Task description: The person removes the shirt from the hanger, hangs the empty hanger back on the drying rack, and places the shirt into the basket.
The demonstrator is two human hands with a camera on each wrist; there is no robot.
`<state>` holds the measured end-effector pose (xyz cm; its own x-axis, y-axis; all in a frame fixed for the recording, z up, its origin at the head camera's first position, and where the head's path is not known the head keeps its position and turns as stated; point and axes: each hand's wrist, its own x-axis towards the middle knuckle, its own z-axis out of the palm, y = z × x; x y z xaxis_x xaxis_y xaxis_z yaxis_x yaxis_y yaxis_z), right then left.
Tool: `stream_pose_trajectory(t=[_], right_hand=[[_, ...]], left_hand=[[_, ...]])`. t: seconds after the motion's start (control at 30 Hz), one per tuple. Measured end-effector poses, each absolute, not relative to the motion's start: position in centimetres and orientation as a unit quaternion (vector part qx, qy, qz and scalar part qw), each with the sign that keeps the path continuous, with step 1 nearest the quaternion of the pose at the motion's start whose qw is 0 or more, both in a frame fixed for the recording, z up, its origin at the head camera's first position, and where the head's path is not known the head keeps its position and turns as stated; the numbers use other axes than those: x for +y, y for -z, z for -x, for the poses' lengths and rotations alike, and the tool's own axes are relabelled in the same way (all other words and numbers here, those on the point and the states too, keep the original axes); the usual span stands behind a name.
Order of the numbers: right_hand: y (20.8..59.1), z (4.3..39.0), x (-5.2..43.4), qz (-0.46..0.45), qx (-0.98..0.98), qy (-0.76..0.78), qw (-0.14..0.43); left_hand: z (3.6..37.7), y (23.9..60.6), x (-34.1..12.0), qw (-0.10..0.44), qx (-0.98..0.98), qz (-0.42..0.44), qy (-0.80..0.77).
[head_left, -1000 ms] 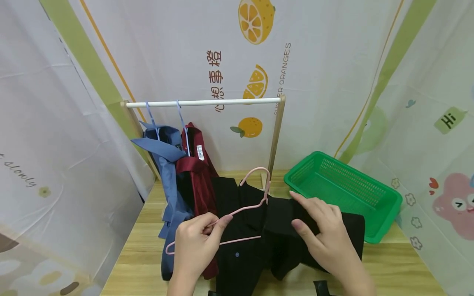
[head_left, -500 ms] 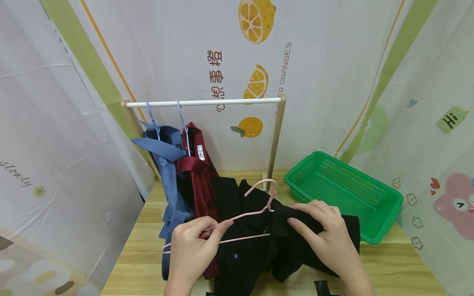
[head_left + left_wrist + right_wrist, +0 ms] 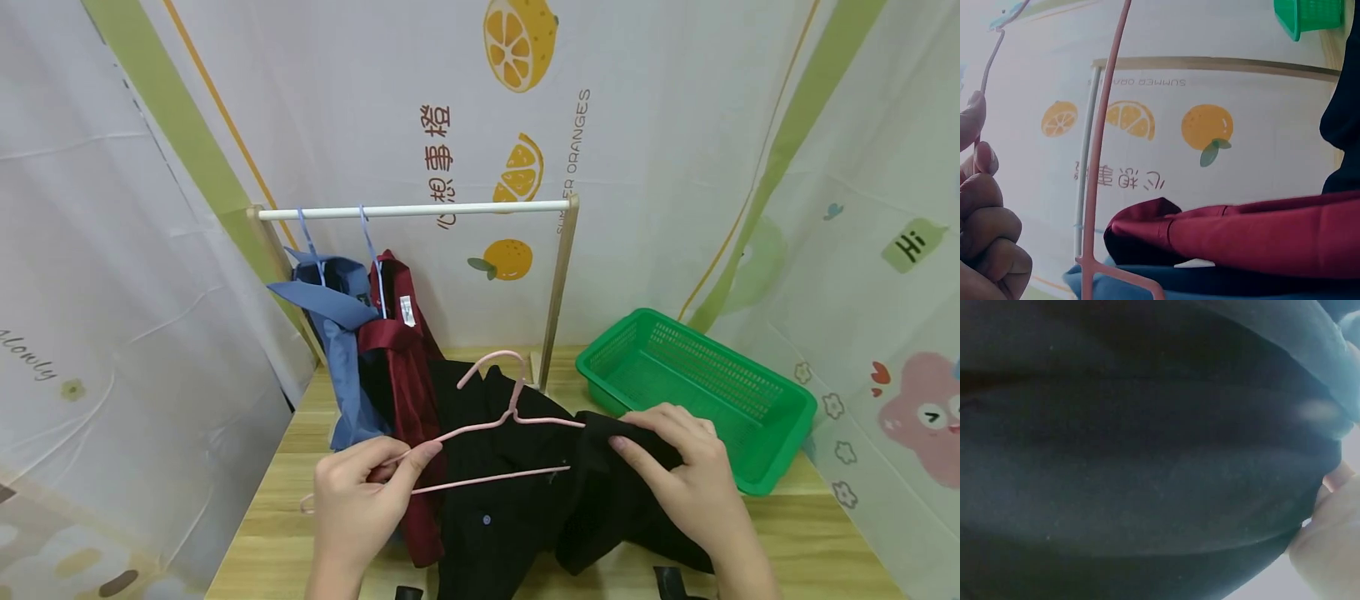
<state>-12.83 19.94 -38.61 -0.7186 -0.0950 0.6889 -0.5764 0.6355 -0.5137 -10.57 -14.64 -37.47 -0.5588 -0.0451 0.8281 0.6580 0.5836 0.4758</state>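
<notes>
Left hand [image 3: 352, 500] pinches the left end of the pink hanger [image 3: 480, 429], thumb and fingers curled round the wire. In the left wrist view we see the same curled fingers [image 3: 985, 250] on the thin pink wire [image 3: 1100, 156].

Right hand [image 3: 686, 471] grips the black shirt [image 3: 517, 508] at a bunched fold, fingers curled over the cloth. The hanger's right end goes into that fold, just beside the fingertips. Right wrist view is almost all black cloth [image 3: 1147, 450], with a bit of the hand at the lower right edge; nothing more to read there.

Hanger lies across the black shirt, tilted, hook [image 3: 491, 367] pointing up and back toward the rack. The shirt lies crumpled on the table [image 3: 795, 533], front centre, between our two hands.

Rack [image 3: 558, 283] stands at the back of the table with a white rail [image 3: 420, 208] on top. Two shirts hang at its left end on bluish hangers: a blue shirt [image 3: 337, 333] at far left, a red shirt [image 3: 401, 350] just beside it. Both hang down to the table; the red one touches the black shirt's left edge.

Green basket [image 3: 697, 392] sits on the table to the right, near the right hand but not touching it. Printed curtain [image 3: 675, 125] with oranges behind it all.
</notes>
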Motion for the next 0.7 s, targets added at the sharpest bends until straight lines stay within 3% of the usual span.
stream_pose_trajectory(t=[0.33, 0.7], right_hand=[[39.0, 13.0, 21.5, -0.156, -0.815, -0.442, 0.341], [40.3, 13.4, 21.7, -0.087, -0.732, -0.571, 0.361]], left_hand=[[10.0, 37.1, -15.8, 0.424, -0.779, 0.166, 0.431], [9.4, 36.5, -17.5, 0.459, -0.762, 0.153, 0.43]])
